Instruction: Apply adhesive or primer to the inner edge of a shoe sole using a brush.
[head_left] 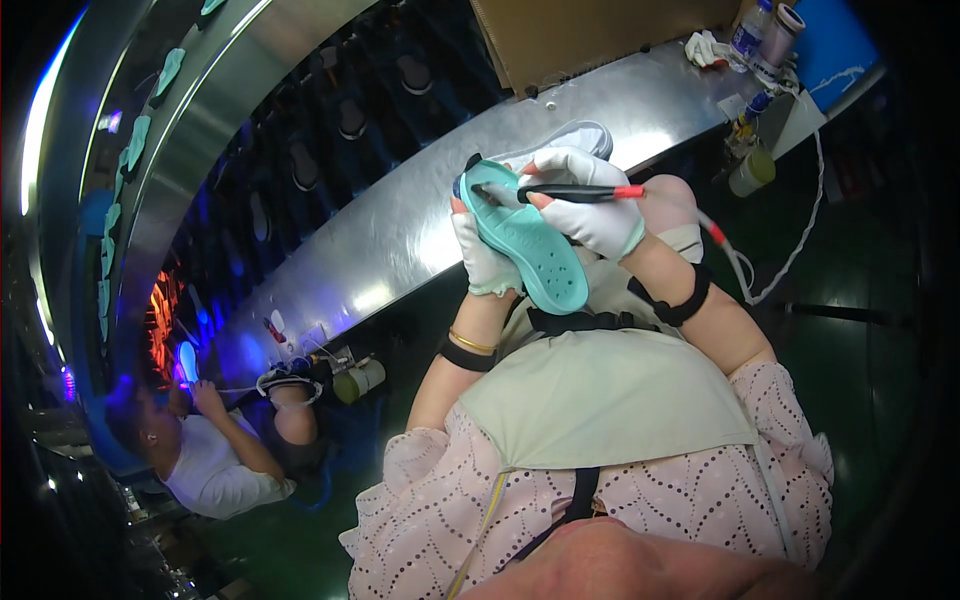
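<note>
My left hand [485, 258], in a white fingerless glove, grips a turquoise shoe sole [545, 262] by its left edge. The sole is tilted up in front of my apron, with small holes dotting its lower half. In my gloved right hand [592, 205] is a brush [575, 193] with a black handle and a red end. Its tip rests on or just over the upper part of the sole; contact is hard to make out. Behind my right hand, a white shoe [588, 138] lies on the metal ledge, partly hidden.
A curved metal ledge [400, 240] runs past a dark conveyor with several soles. Turquoise pieces [135, 140] line an upper rail. A cardboard box [600, 40], bottles [752, 35] and a hanging pot [752, 172] are at right. A white hose [790, 262] droops nearby. A co-worker [215, 450] sits at left.
</note>
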